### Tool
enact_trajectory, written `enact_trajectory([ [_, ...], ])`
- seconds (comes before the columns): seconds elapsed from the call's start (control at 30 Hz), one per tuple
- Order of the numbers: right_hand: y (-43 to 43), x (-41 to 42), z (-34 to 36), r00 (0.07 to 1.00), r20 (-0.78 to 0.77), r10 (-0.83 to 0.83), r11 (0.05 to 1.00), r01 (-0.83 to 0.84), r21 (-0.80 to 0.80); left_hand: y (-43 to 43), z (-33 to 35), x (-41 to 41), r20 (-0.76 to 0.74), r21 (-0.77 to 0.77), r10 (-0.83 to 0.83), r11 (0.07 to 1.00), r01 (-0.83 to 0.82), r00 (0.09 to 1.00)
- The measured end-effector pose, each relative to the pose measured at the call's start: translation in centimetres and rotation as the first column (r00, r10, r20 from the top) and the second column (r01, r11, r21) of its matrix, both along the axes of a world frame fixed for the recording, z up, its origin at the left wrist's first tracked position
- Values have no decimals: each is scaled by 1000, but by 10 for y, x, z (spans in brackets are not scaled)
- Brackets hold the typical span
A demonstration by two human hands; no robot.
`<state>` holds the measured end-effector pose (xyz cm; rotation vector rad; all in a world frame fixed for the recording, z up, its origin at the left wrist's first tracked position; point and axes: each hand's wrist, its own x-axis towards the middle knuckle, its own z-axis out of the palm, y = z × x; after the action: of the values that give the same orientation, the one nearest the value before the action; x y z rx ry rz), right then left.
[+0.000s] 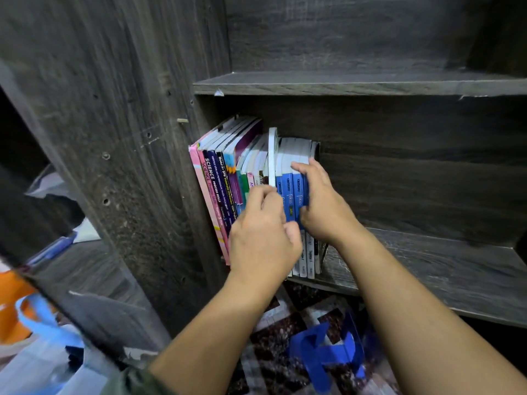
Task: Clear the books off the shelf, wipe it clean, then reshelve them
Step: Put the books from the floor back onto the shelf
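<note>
dark wood shelf (413, 260) | left hand (261, 238), right hand (323, 206) fingers (261, 193) grasping upright books (288, 186) | patterned floor (281, 332)

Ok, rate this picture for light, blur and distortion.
Head view: dim, even light with no glare; titles on the books are sharp; the orange and blue clutter at lower left is blurred; the shelf's side panel leans and curves from wide-angle distortion.

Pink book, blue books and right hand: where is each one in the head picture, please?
pink book (211, 205), head view, on its spine.
blue books (288, 186), head view, on one blue spine.
right hand (325, 208), head view, on the back of the hand.
</note>
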<state>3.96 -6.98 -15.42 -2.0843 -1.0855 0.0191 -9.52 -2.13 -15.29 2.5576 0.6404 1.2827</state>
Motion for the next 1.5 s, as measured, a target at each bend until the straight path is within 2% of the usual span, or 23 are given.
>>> enact_trajectory([
  [0.07,1,-1,0,1000,-3,-10,1000,10,-11,-4,9,4,-127,-73,96,992,-106,987],
  [0.13,3,-1,-1,1000,0,-24,1000,24,-16,-6,15,14,-245,-82,183,975,-208,952],
  [0.27,4,-1,1,999,18,-46,997,47,-66,-3,12,28,-423,-49,198,969,-241,884],
  [0.5,13,-1,19,969,219,-117,979,150,-139,8,30,-18,-371,-8,185,979,-202,910],
  [0.6,26,-10,28,952,280,-123,956,189,-224,-5,33,-50,-337,-24,149,986,-166,930],
  [0.73,30,-25,34,954,271,-131,943,204,-263,-15,23,-89,-295,-75,112,987,-140,949],
  [0.83,27,-28,36,961,274,-32,928,130,-349,-17,22,-110,-254,-64,114,989,-134,960],
  [1.0,20,-27,46,997,51,62,937,-40,-348,-24,24,-124,-271,-14,101,994,-109,957],
  [1.1,20,-28,46,985,153,82,910,-12,-415,-26,30,-124,-304,-6,115,992,-123,946],
  [1.17,19,-32,46,975,207,87,918,2,-397,-24,35,-126,-318,7,128,991,-132,939],
  [1.3,15,-34,41,975,211,68,949,2,-315,-24,43,-137,-336,5,140,989,-147,931],
  [1.5,17,-24,36,997,73,20,985,-7,-175,-26,57,-152,-308,28,149,989,-148,939],
])
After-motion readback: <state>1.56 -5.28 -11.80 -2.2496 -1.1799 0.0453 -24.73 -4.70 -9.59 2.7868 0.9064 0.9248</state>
